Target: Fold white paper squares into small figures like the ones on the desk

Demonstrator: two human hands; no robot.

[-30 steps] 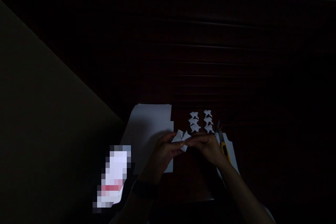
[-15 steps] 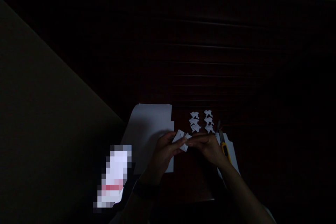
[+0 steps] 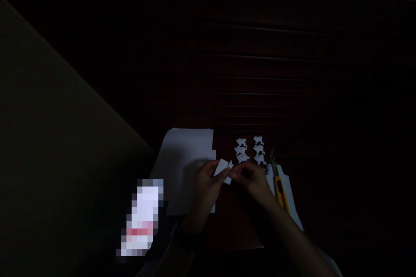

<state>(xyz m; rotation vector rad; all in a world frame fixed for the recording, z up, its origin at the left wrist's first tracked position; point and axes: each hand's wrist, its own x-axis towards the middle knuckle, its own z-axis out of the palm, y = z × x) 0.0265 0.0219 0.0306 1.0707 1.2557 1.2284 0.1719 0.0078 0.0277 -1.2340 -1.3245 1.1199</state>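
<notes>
A small piece of folded white paper (image 3: 222,167) is held in front of me between both hands. My left hand (image 3: 207,183) grips its left side, with the thumb lying across the front. From the right, my right hand (image 3: 253,180) pinches the paper's edge between thumb and fingertips, where a small flap stands up. The fingertips partly cover the folds. Just beyond my right hand, several small folded paper figures (image 3: 241,149) lie in two columns on the dark table.
White paper sheets (image 3: 185,147) lie stacked at the left. To the right, a yellow utility knife (image 3: 280,190) rests on more white paper (image 3: 294,207), with a dark pointed tool (image 3: 271,156) beside it. A bright, pixelated screen (image 3: 143,216) stands at lower left.
My right hand has shifted slightly and its fingers are more bent, now pinching the paper's edge. The paper has turned a little, and a flap on its right stands up more.
</notes>
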